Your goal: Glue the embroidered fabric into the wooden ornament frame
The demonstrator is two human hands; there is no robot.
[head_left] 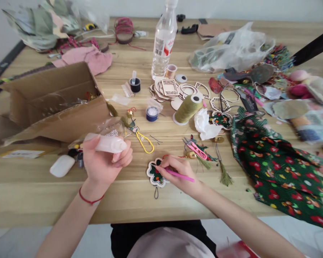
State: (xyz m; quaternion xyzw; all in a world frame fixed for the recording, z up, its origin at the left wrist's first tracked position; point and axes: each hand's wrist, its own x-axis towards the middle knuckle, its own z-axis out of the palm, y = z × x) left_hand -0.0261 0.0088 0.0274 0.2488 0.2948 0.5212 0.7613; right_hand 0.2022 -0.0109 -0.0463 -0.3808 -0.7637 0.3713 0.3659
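My left hand (pixel 103 163) is shut around a pale pink plastic squeeze tube (pixel 106 143), which lies crosswise in the fingers with a red cord on the wrist below. My right hand (pixel 179 172) grips a slim pink stick (pixel 181 175), and its fingers rest over a small scalloped wooden ornament (pixel 156 172) filled with green floral fabric. The ornament lies flat on the wooden table (pixel 37 193) between my hands, and my right fingers partly hide it. A yellow cord loop (pixel 144 143) lies just beyond my left hand.
Pink-handled snips (pixel 196 150) and a green tassel (pixel 224 178) lie right of my right hand. A cardboard box (pixel 56 104) stands at left. Olive thread (pixel 185 109), laser-cut wooden shapes (pixel 168 89), a water bottle (pixel 164 43) and green floral fabric (pixel 277 168) spread farther out.
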